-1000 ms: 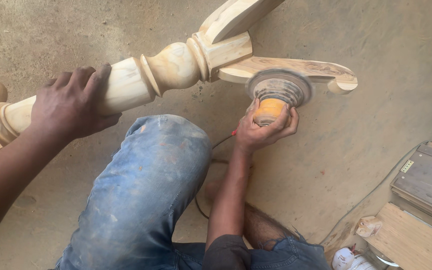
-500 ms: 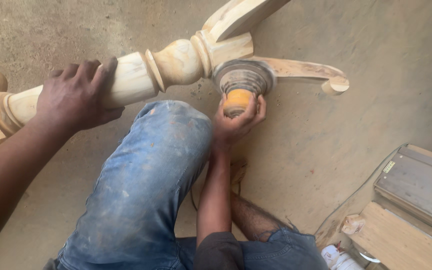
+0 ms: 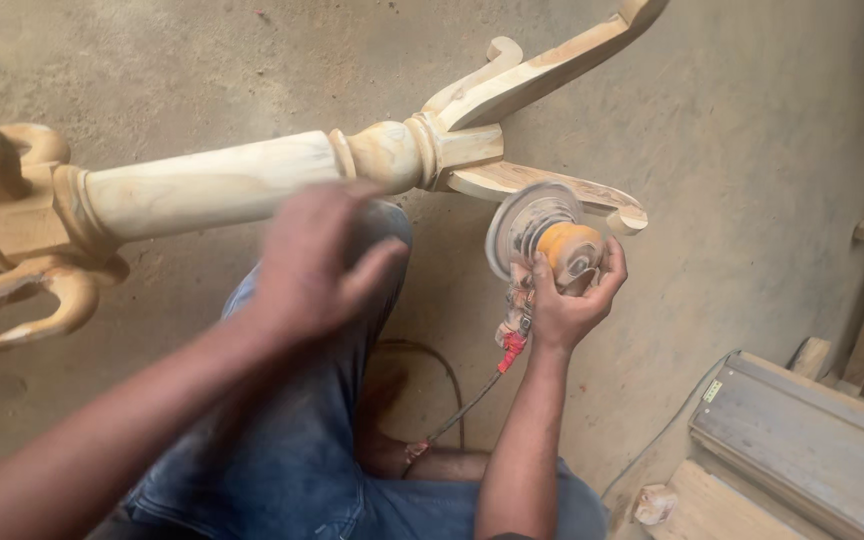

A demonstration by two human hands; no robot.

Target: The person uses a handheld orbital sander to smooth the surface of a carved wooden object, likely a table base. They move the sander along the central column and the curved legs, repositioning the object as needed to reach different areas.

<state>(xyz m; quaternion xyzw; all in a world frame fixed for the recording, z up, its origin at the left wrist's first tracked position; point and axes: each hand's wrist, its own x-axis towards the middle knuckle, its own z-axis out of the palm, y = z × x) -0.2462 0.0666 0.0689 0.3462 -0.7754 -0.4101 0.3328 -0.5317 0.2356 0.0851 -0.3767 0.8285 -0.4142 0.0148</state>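
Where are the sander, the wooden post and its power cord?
sander (image 3: 544,238): head view, on its round disc and orange body.
wooden post (image 3: 207,186): head view, on the smooth round shaft.
power cord (image 3: 467,405): head view, on the dark stretch below the red fitting.

Sander (image 3: 542,238) under turned post (image 3: 212,185), boards (image 3: 802,450) far right on floor (image 3: 152,60)

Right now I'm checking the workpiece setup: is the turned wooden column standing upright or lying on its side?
Lying on its side. The turned wooden column runs roughly level across the head view above the person's knee, its curved legs pointing sideways.
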